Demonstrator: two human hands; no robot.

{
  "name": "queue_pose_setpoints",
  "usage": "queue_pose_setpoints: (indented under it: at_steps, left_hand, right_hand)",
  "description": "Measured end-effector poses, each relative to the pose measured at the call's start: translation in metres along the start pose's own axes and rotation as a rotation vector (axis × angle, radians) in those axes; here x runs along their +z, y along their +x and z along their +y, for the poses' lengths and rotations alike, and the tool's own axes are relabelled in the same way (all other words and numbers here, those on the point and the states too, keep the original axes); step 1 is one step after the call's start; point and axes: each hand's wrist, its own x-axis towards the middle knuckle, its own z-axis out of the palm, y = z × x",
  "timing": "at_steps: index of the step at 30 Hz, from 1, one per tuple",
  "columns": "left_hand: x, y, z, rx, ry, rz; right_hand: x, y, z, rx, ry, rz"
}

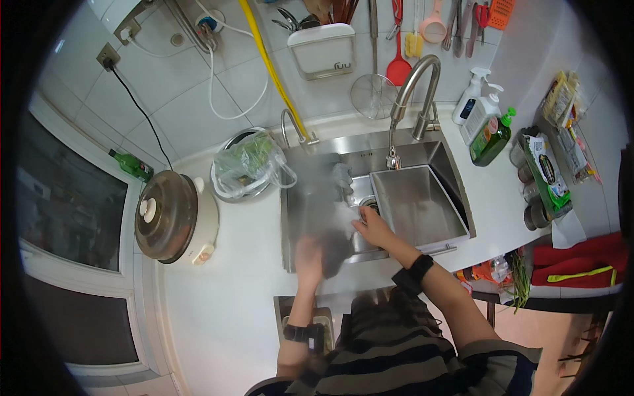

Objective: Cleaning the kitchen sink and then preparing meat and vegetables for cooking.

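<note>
My left hand (308, 257) is blurred at the near left of a stainless steel sink (287, 237). It grips the side of a dark, smeared object (337, 252) whose kind I cannot make out. My right hand (374, 227) reaches over the drain (370, 204), thumb and fingers bent. A blurred whitish thing (345, 216) is at its fingertips; whether they pinch it is unclear. A crumpled grey cloth-like piece (343, 177) lies farther back in the sink. Greyish haze covers the sink's left part and hides what is beneath.
A steel basin insert (426, 208) fills the sink's right side, under the pull-down faucet (416, 84). Left stand a bowl with bagged greens (252, 161) and a lidded electric cooker (171, 218). Bottles (490, 138) line the right counter. Below, an open drawer (282, 309) is near my left forearm.
</note>
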Motion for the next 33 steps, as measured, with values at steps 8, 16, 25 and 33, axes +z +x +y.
queue_pose_setpoints:
  at_steps: [8, 16, 25, 33]
  left_hand:
    - [-0.004, 0.027, 0.029, 0.02, -0.03, -0.023]
    - [0.034, 0.053, 0.001, -0.041, -0.126, 0.109]
    - [0.04, 0.054, -0.05, -0.108, -0.084, 0.089]
    - [0.021, 0.035, 0.01, -0.212, -0.345, 0.091]
  right_hand:
    - [0.041, 0.056, 0.07, 0.258, 0.009, -0.153]
    - [-0.054, 0.022, 0.028, 0.433, 0.312, 0.054]
    - [-0.061, 0.005, 0.048, 0.276, 0.256, 0.21]
    - [0.05, 0.049, 0.062, 0.328, -0.032, -0.017]
